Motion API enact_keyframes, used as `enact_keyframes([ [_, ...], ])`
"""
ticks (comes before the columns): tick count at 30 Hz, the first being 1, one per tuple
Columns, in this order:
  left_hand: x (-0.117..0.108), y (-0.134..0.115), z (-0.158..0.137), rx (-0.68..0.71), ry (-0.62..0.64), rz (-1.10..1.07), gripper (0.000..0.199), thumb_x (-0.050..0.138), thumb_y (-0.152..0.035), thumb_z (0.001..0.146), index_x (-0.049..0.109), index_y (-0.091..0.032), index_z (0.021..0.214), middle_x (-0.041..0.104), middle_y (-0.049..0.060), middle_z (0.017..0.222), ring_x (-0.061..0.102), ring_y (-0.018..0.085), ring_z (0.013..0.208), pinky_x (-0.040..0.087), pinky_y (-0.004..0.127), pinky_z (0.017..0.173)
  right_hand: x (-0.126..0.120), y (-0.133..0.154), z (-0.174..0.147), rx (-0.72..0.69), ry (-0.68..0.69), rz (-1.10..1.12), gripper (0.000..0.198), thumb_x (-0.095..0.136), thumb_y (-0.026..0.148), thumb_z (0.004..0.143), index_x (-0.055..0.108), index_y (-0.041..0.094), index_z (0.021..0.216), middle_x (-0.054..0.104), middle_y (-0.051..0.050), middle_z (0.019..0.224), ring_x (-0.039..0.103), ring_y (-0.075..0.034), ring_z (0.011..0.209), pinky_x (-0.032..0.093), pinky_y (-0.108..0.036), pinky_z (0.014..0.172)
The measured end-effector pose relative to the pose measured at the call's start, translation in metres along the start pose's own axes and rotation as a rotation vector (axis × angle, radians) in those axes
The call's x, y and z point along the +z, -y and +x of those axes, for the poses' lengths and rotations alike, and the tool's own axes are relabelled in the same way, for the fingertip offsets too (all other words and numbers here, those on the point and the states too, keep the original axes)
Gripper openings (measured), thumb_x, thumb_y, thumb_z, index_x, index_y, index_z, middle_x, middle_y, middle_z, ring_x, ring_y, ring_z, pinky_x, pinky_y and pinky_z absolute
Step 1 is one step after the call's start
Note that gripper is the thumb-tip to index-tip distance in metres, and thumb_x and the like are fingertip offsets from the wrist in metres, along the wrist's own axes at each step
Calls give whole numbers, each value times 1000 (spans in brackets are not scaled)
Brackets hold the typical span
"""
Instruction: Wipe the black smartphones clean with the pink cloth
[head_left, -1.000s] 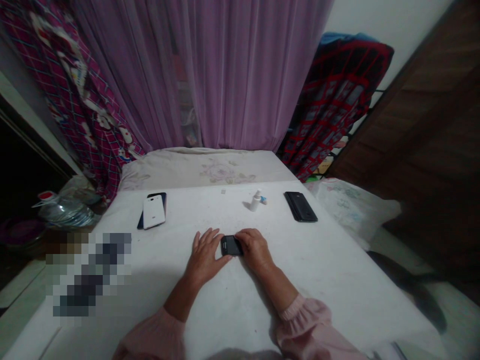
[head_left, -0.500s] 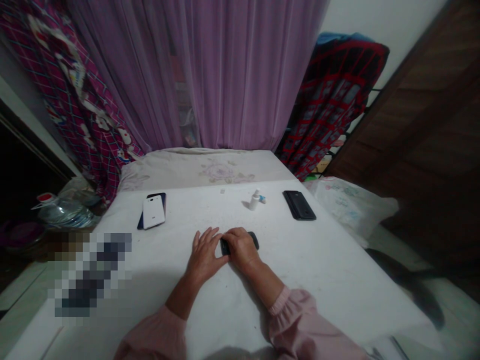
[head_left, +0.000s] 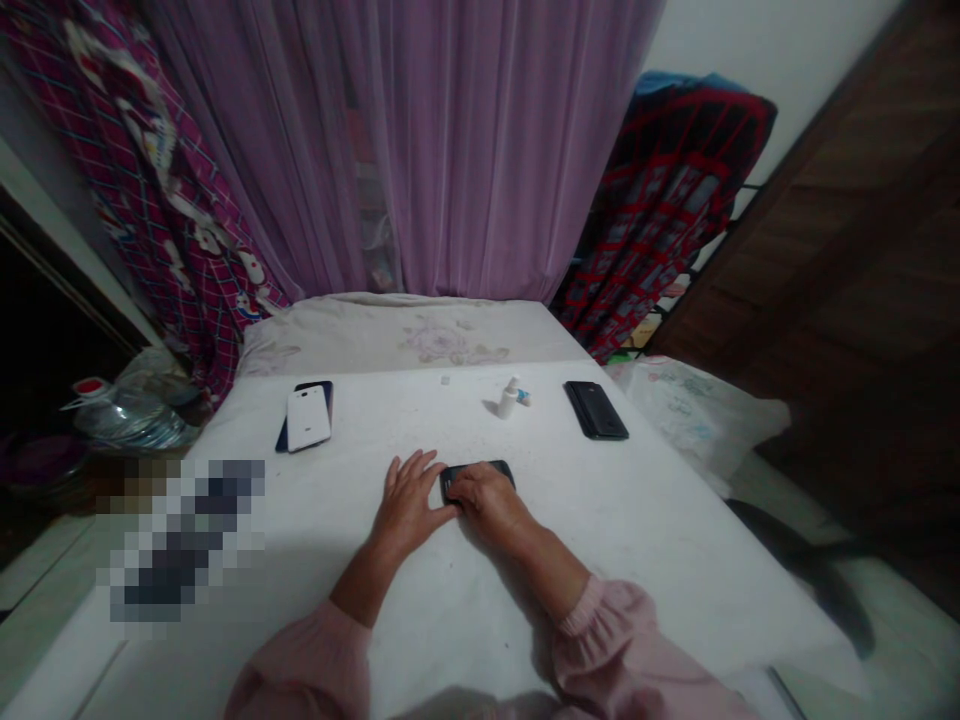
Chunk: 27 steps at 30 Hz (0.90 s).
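Note:
A dark smartphone (head_left: 501, 468) lies flat on the white-covered table in front of me, partly hidden by my fingers. My left hand (head_left: 407, 503) rests at its left end, fingers spread on the cloth, with the thumb and index finger at the phone's corners. Over the phone, the bunched fingers of my right hand (head_left: 491, 505) press down near its left part. Whatever they may hold is hidden. Beyond the hands stands a small white bottle (head_left: 507, 400), with a small blue-and-white item (head_left: 523, 398) beside it.
To the left, a white phone (head_left: 308, 418) lies on a dark blue phone (head_left: 283, 436). Black phones (head_left: 596, 410) overlap at the right. A small pale square (head_left: 445, 380) lies farther back. A blurred-out patch (head_left: 184, 540) covers the left edge. A water jug (head_left: 127, 420) stands off the table.
My right hand has shifted slightly and its fingers now lie lower over the phone, showing more of the phone's far edge. My left hand stays in place.

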<state>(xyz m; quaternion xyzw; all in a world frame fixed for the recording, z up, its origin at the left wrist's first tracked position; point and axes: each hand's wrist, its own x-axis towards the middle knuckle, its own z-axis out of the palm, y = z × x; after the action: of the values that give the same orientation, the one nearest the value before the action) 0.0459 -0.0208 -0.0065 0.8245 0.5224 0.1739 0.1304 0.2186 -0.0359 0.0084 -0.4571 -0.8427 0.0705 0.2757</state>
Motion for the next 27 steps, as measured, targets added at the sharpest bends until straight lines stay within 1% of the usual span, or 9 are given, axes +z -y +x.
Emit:
enact_keyframes([
  [4,1,4,0,17,11,-2,58,73,-41,76,54,-25,127,48,9,146,35,28,140,15,54,117,8,-4,15,65,-38,-60,18,65,8,78,74,21,86,71,-6,87,61,-19,80,47,-28,72],
  [7,2,7,0,35,11,-10,57,71,-42,77,53,-26,129,47,9,146,34,29,140,14,55,117,8,-5,17,65,-50,-61,20,64,7,79,74,21,88,71,-6,87,61,-19,81,48,-28,72],
  [12,0,6,0,21,24,-7,56,74,-42,75,55,-25,126,47,9,146,34,29,140,15,55,117,-2,-2,0,-39,-19,55,19,62,7,81,74,22,87,70,-5,87,61,-17,82,47,-26,74],
  [15,-1,5,1,22,24,-6,57,75,-43,75,56,-24,125,48,10,145,35,30,139,16,55,116,-6,0,-11,-59,-23,111,18,60,10,86,73,22,85,69,-5,87,62,-16,83,47,-25,74],
  [18,0,6,0,32,-4,-7,55,74,-44,75,56,-26,124,49,9,144,37,29,138,18,55,116,-9,-2,-18,-71,-51,99,15,60,15,88,73,23,87,69,-5,88,62,-16,82,48,-25,71],
  [21,1,7,0,35,-21,-9,54,74,-43,75,56,-27,123,50,9,144,38,29,138,18,55,116,-14,-13,-27,-50,-92,63,15,60,15,88,73,23,89,69,-6,88,62,-16,81,49,-25,69],
  [27,-1,5,0,22,9,-11,57,76,-41,74,57,-25,124,50,9,144,36,30,138,18,55,116,-27,-41,-51,36,-138,3,23,52,16,92,73,23,93,69,-8,91,62,-17,83,52,-28,72],
])
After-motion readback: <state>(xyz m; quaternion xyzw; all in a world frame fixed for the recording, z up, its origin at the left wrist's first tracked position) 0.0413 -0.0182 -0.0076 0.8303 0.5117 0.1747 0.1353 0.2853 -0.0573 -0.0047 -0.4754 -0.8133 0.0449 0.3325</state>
